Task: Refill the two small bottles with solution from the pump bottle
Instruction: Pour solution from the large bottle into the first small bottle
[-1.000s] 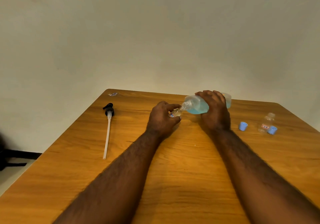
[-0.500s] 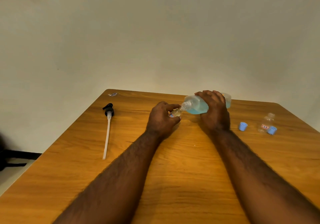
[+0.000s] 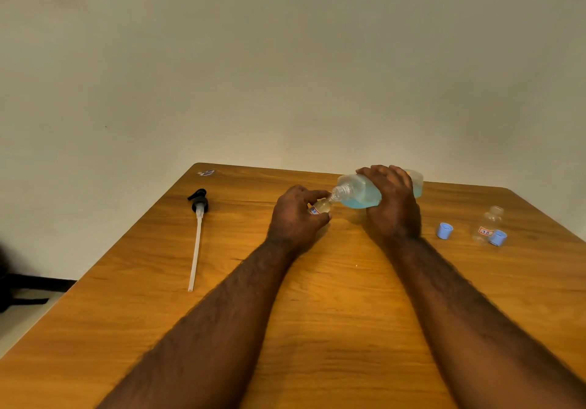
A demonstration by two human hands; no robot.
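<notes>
Gripping small bottle [image 3: 322,206], mostly hidden in left hand [image 3: 296,221] | right hand [image 3: 393,209] curls fingers [image 3: 382,174] round tilted pump bottle [image 3: 358,190], middle covered

The table [image 3: 317,329] is showing a warm wood grain under a smooth, faintly satin finish. The pump bottle [image 3: 358,191] is looking like frosted, translucent plastic, tinted by blue liquid, with a clear ridged neck. At the pump bottle's mouth, the small bottle [image 3: 322,206] is appearing as clear glossy plastic with a paper-like label. Well right of the pump bottle, the second small bottle [image 3: 488,224] is gleaming just as clear, while the nearer cap [image 3: 444,230] and the farther cap [image 3: 498,238] are looking like matt pale-blue plastic. Well left of the pump bottle, the pump head [image 3: 199,201] is shining as black plastic above its smooth white dip tube [image 3: 196,250]. Behind the pump bottle, the wall [image 3: 285,60] is showing matt paint.
</notes>
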